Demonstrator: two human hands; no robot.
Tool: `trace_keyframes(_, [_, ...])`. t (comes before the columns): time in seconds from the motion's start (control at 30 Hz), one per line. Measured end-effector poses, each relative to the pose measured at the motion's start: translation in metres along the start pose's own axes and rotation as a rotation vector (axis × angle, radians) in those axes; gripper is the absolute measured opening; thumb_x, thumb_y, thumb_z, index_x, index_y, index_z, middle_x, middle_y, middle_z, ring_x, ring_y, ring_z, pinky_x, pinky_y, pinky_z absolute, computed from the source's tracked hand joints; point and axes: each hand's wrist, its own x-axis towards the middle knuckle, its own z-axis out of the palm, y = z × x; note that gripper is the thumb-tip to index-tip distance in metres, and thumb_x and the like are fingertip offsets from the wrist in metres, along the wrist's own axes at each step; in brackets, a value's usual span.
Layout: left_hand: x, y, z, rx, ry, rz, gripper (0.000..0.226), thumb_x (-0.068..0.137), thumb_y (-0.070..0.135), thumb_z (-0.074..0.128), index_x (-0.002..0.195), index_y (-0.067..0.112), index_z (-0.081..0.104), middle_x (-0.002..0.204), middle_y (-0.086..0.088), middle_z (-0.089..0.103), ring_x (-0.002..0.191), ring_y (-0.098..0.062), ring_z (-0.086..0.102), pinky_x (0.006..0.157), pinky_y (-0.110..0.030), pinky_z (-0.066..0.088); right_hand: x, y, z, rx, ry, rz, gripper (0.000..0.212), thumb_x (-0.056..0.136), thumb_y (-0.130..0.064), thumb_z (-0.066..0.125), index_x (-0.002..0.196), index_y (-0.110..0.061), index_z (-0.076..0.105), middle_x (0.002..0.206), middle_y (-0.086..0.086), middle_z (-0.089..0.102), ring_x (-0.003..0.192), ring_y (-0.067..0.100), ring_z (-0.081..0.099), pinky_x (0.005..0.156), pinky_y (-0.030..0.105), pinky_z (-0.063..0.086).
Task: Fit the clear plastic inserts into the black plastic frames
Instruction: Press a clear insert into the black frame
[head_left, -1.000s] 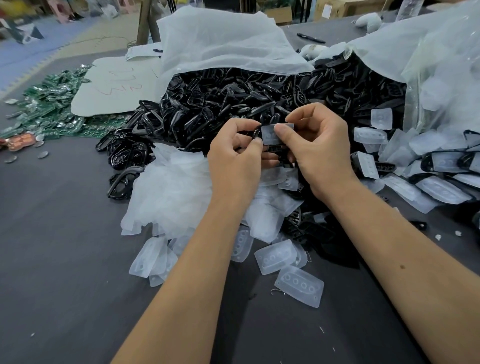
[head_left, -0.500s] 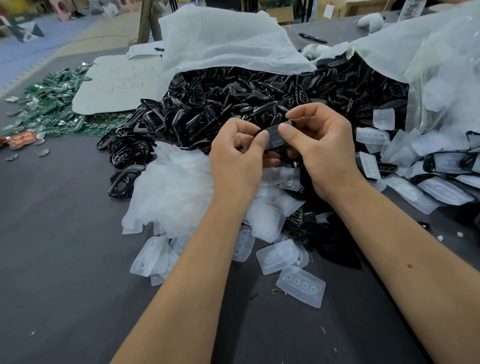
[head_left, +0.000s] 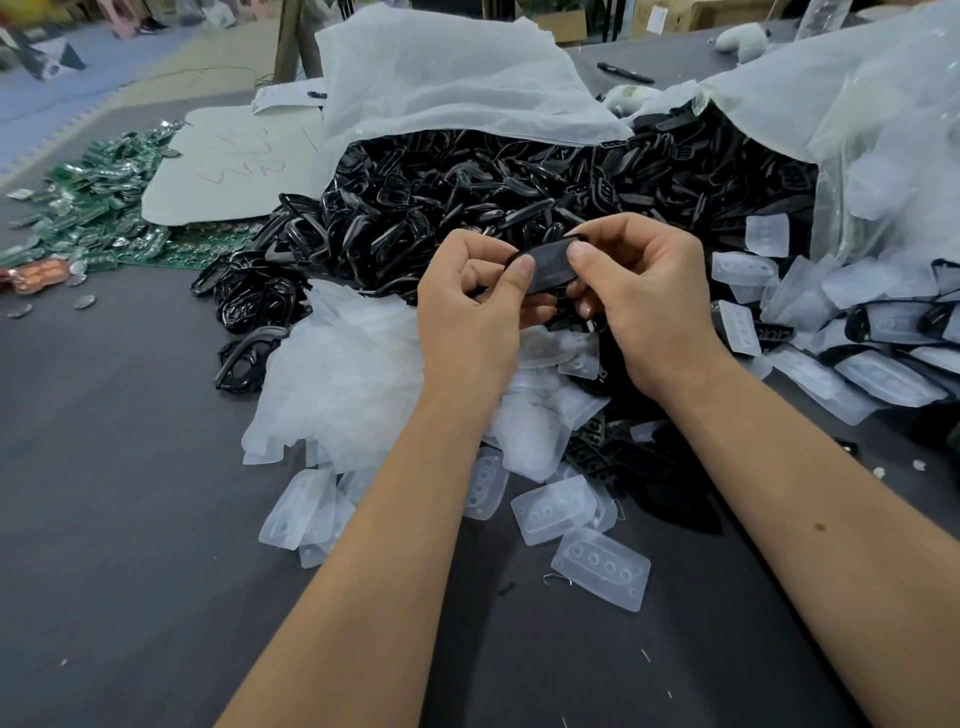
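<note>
hands meet at the centre of the view, both clamped on 1 black frame held above the heap: the left hand pinches its 9 o'clock end with the thumb on top, the right hand pinches the 3 o'clock end the same way. a clear insert seems to sit inside the frame, since the middle looks greyish, but whether it is fully seated cannot be told from here. loose clear inserts lie on the grey worktop at 6 o'clock of the hands, and more pile up at 3 o'clock, some already ringed in black. the big heap of black frames spills from a white bag at 12 o'clock; green circuit boards lie well apart at 10 o'clock. the risk now, as i judge it, is uneven thumb pressure: pushing 1 end harder could pop the other edge of the insert out of its groove or crease the thin plastic. a twisted grip could also bend the frame, and a slip would drop the piece into the heap below, where it would be hard to find.
</note>
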Motion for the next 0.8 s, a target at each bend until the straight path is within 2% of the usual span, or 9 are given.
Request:
trace_keyframes(0.33, [-0.0007,0.0012,-0.0005,-0.055,-0.037,-0.003,0.016,0.097,-0.004,0.065,0.089,0.01,0.063,0.066,0.003,0.065,0.068,-0.022,0.073,0.065,-0.031,0.061,-0.0003,-0.0006,0.0006,0.017,-0.015,0.014,0.001,0.09,-0.011,0.07,0.089,-0.012,0.071,0.068,-0.002,0.069,0.054,0.013,0.061,0.045,0.026,0.046])
trace_keyframes(0.5, [-0.0017,0.0026,0.0007,-0.04,-0.06,-0.002,0.019,0.098,-0.005,0.064,0.088,0.012,0.063,0.07,0.008,0.065,0.071,-0.013,0.071,0.068,-0.031,0.061,-0.001,-0.0019,-0.0008,0.021,-0.039,-0.004,0.007,0.086,-0.01,0.074,0.09,-0.016,0.073,0.074,-0.003,0.072,0.06,0.013,0.062,0.05,0.026,0.048])
trace_keyframes(0.6, [-0.002,0.0043,0.0,-0.045,-0.068,-0.005,0.018,0.097,-0.005,0.062,0.09,0.011,0.063,0.077,-0.002,0.066,0.075,-0.016,0.072,0.07,-0.031,0.061,-0.0021,-0.0033,0.0003,0.039,-0.049,-0.013,0.011,0.086,-0.005,0.074,0.089,-0.016,0.073,0.076,-0.002,0.072,0.065,0.012,0.063,0.055,0.025,0.05])
trace_keyframes(0.8, [-0.0031,0.0064,0.0003,-0.101,-0.093,-0.048,0.013,0.097,-0.004,0.063,0.096,0.008,0.069,0.099,-0.027,0.073,0.095,-0.04,0.074,0.08,-0.039,0.062,-0.0041,-0.0081,0.0012,0.099,-0.07,-0.008,0.017,0.087,0.002,0.071,0.083,-0.014,0.072,0.072,-0.003,0.071,0.062,0.01,0.063,0.056,0.023,0.05])
